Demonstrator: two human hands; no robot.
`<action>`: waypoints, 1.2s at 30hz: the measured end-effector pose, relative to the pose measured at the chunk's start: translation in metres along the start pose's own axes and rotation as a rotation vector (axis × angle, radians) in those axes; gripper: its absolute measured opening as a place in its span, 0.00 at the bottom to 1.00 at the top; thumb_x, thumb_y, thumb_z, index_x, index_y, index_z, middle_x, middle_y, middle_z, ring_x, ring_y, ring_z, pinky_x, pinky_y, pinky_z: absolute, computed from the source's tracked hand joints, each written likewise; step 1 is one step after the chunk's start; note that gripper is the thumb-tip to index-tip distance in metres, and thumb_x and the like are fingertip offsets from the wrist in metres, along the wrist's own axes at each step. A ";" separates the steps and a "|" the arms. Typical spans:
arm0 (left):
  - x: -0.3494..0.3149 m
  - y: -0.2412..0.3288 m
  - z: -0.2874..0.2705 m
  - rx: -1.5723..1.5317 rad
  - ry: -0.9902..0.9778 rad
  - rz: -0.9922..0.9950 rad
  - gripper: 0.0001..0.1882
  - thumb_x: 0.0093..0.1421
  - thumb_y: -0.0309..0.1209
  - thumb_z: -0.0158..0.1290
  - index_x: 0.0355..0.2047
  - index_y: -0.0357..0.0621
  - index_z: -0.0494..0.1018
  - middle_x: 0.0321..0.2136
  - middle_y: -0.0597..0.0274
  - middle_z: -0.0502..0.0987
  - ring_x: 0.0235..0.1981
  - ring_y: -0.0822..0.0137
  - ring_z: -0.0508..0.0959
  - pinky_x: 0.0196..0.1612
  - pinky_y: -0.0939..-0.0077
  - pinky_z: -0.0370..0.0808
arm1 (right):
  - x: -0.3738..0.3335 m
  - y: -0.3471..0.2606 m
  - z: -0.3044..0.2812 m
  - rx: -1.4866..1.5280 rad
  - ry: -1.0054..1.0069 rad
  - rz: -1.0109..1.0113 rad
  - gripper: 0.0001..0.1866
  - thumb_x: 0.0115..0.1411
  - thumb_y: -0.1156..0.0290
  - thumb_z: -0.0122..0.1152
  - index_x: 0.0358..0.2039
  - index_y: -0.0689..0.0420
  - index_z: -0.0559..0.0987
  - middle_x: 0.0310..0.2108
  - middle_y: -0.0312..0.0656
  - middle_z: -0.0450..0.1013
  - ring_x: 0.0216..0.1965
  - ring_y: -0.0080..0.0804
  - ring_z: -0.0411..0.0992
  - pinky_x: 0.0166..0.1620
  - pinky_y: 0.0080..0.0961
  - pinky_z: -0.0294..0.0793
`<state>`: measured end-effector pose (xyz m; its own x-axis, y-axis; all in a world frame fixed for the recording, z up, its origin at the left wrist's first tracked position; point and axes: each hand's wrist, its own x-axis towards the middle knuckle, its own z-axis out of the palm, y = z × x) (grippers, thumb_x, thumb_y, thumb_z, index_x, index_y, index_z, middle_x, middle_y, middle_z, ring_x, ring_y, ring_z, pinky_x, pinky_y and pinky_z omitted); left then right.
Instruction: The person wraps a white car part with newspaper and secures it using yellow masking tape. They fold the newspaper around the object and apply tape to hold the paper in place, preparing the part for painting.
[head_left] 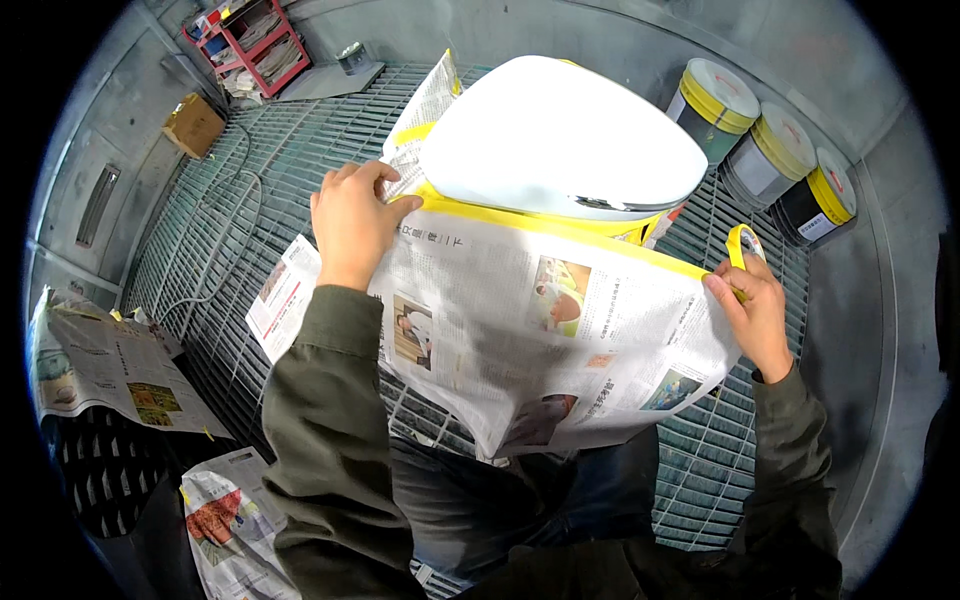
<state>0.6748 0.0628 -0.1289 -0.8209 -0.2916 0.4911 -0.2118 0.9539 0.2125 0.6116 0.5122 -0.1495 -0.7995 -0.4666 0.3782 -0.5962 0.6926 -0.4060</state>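
Note:
A newspaper sheet (480, 320) hangs in front of me, its upper edge lined with yellow masking tape (560, 228). Just behind that edge is a glossy white rounded shell (560, 130) with a dark slit at its lower right; more taped newspaper shows at its left side. My left hand (355, 220) pinches the taped upper left corner of the sheet, close to the shell. At the upper right corner, my right hand (752, 305) is closed on the sheet's edge and a roll of yellow masking tape (740, 245). What supports the shell is hidden.
Metal grating (330, 115) forms the floor. Several lidded pails (770, 155) stand along the wall at right. A red rack (260, 45), a cardboard box (193, 126) and a hose (250, 205) are at far left. Newspaper-covered parts (120, 365) lie near left.

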 end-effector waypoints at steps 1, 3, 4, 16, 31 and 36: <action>-0.003 -0.001 0.002 0.014 0.044 -0.039 0.21 0.45 0.37 0.74 0.37 0.43 0.81 0.32 0.60 0.80 0.36 0.60 0.78 0.45 0.65 0.74 | 0.000 0.000 0.001 0.001 0.002 0.006 0.10 0.59 0.70 0.68 0.29 0.65 0.83 0.30 0.46 0.76 0.32 0.43 0.73 0.36 0.36 0.71; -0.008 -0.003 0.008 0.039 0.133 -0.117 0.25 0.44 0.40 0.74 0.42 0.48 0.79 0.36 0.60 0.79 0.43 0.56 0.77 0.55 0.61 0.70 | -0.001 0.000 0.003 0.009 0.001 0.022 0.10 0.59 0.70 0.68 0.29 0.65 0.82 0.30 0.46 0.76 0.33 0.44 0.73 0.37 0.36 0.71; -0.011 -0.006 0.015 0.006 0.166 -0.143 0.26 0.44 0.40 0.74 0.42 0.47 0.79 0.37 0.60 0.79 0.43 0.56 0.77 0.54 0.61 0.71 | -0.002 0.000 0.003 0.017 0.002 0.031 0.10 0.59 0.70 0.68 0.29 0.66 0.82 0.30 0.46 0.75 0.33 0.44 0.73 0.37 0.36 0.71; -0.003 0.009 0.009 0.094 0.006 -0.225 0.35 0.43 0.47 0.75 0.49 0.44 0.77 0.43 0.57 0.81 0.50 0.54 0.76 0.57 0.49 0.65 | -0.002 0.000 0.009 0.019 0.028 -0.005 0.09 0.59 0.70 0.67 0.28 0.65 0.82 0.29 0.47 0.75 0.32 0.45 0.73 0.35 0.38 0.70; -0.070 0.003 0.027 0.020 0.009 0.355 0.29 0.64 0.41 0.59 0.62 0.41 0.70 0.63 0.52 0.70 0.67 0.54 0.67 0.66 0.56 0.67 | -0.006 0.006 0.016 0.041 0.050 0.004 0.12 0.59 0.69 0.67 0.25 0.66 0.80 0.28 0.47 0.74 0.30 0.46 0.72 0.34 0.38 0.69; -0.071 0.009 0.032 -0.073 -0.049 0.219 0.32 0.67 0.45 0.54 0.66 0.41 0.65 0.65 0.50 0.68 0.68 0.51 0.65 0.63 0.56 0.70 | -0.007 0.006 0.017 0.058 0.048 -0.010 0.12 0.59 0.69 0.67 0.25 0.66 0.80 0.27 0.47 0.74 0.30 0.46 0.72 0.34 0.37 0.69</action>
<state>0.7143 0.0941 -0.1892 -0.8684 -0.0730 0.4905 0.0113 0.9859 0.1667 0.6128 0.5102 -0.1690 -0.7902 -0.4452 0.4213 -0.6082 0.6542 -0.4495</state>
